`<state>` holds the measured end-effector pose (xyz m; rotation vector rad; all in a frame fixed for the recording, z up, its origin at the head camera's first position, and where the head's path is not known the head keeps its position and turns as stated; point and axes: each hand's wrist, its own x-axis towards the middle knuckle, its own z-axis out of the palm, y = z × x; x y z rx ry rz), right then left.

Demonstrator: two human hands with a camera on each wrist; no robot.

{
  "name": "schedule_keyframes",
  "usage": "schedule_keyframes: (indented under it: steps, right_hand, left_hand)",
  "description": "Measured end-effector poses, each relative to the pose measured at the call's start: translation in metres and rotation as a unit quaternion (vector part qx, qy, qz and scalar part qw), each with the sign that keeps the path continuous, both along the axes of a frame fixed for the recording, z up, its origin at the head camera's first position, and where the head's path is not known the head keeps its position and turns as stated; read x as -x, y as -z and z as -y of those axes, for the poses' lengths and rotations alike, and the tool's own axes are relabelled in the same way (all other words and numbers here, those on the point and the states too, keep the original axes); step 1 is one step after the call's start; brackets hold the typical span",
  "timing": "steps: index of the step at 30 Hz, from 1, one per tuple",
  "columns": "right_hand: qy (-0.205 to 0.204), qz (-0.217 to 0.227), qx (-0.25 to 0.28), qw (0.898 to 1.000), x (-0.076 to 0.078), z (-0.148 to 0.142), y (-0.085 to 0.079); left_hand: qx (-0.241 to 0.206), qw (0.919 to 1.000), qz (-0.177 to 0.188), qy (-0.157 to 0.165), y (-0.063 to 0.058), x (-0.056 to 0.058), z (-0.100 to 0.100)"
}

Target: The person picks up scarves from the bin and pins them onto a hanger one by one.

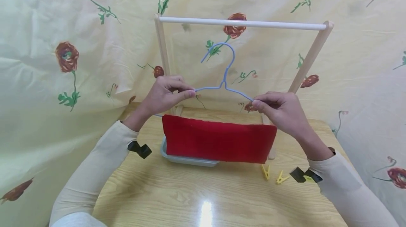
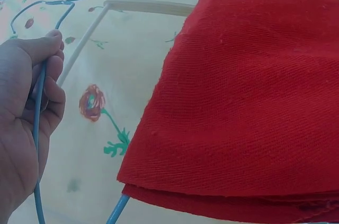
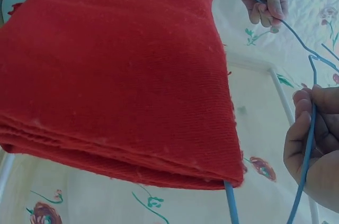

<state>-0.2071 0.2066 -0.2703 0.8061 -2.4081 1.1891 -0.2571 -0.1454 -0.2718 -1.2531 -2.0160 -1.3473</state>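
Note:
A blue wire hanger [image 1: 224, 75] is held up in front of me, its hook at the top. My left hand [image 1: 168, 93] pinches its left shoulder between thumb and fingers. On the other shoulder, my right hand [image 1: 282, 110] pinches the wire the same way. A folded red cloth [image 1: 219, 140] hangs over the hanger's bottom bar, below both hands. In the left wrist view, the bar comes out under the edge of the red cloth [image 2: 238, 97]. The right wrist view shows the layered folds of the cloth [image 3: 122, 75].
Behind the hanger stands a wooden rack with a white rod [image 1: 244, 23] across its top. A pale blue tray [image 1: 190, 160] sits on the wooden table [image 1: 152, 191], partly hidden by the cloth. Two yellow clothespins [image 1: 265, 172] lie to the right. Flowered fabric [image 1: 108, 54] surrounds the table.

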Motion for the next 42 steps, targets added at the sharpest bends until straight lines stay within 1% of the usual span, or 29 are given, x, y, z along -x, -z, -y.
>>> schedule_keyframes:
  steps: [2, 6, 9, 13, 17, 22, 24, 28, 31, 35, 37, 38, 42]
  right_hand:
    - [0.000, -0.007, -0.007, 1.000, -0.001, -0.001, -0.002]
    - [0.003, -0.006, -0.021, 1.000, -0.002, -0.003, -0.006]
    - [0.011, -0.009, -0.041, 0.999, -0.005, -0.005, -0.009]
    - [0.031, -0.016, -0.054, 0.998, -0.009, -0.012, -0.015]
    - [0.035, -0.024, -0.035, 0.998, -0.011, -0.026, -0.018]
    - [0.014, -0.039, 0.012, 0.999, -0.013, -0.049, -0.013]
    - [-0.006, -0.033, 0.045, 0.998, -0.013, -0.059, -0.008]
    - [-0.033, -0.022, 0.093, 0.995, -0.013, -0.079, 0.006]
    - [-0.034, -0.017, 0.100, 0.994, -0.013, -0.093, 0.020]
    - [-0.016, -0.016, 0.088, 0.996, -0.015, -0.109, 0.038]
    - [-0.010, -0.010, 0.092, 0.996, -0.017, -0.115, 0.048]
    - [0.002, -0.009, 0.083, 0.997, -0.018, -0.118, 0.053]
    - [0.025, 0.013, 0.066, 0.997, -0.021, -0.128, 0.075]
  left_hand:
    - [-0.001, 1.0000, -0.006, -0.001, -0.002, 0.000, 0.000]
    - [0.004, 0.9999, -0.015, -0.002, -0.006, 0.000, 0.001]
    - [0.007, 0.9998, -0.021, -0.001, -0.009, 0.000, 0.002]
    - [0.007, 0.9997, -0.024, -0.002, -0.010, 0.001, 0.004]
    - [0.008, 0.9997, -0.020, -0.011, -0.011, 0.001, 0.007]
    - [0.008, 0.9995, -0.020, -0.022, -0.011, 0.000, 0.010]
    - [0.009, 0.9995, -0.020, -0.025, -0.011, 0.000, 0.011]
    - [0.011, 0.9994, -0.021, -0.024, -0.011, 0.001, 0.012]
    - [0.012, 0.9994, -0.022, -0.025, -0.011, 0.001, 0.013]
    - [0.010, 0.9993, -0.023, -0.029, -0.011, 0.001, 0.015]
    - [0.007, 0.9992, -0.024, -0.031, -0.011, 0.001, 0.015]
    - [0.006, 0.9992, -0.025, -0.032, -0.012, 0.000, 0.016]
    - [0.006, 0.9990, -0.030, -0.032, -0.013, -0.001, 0.017]
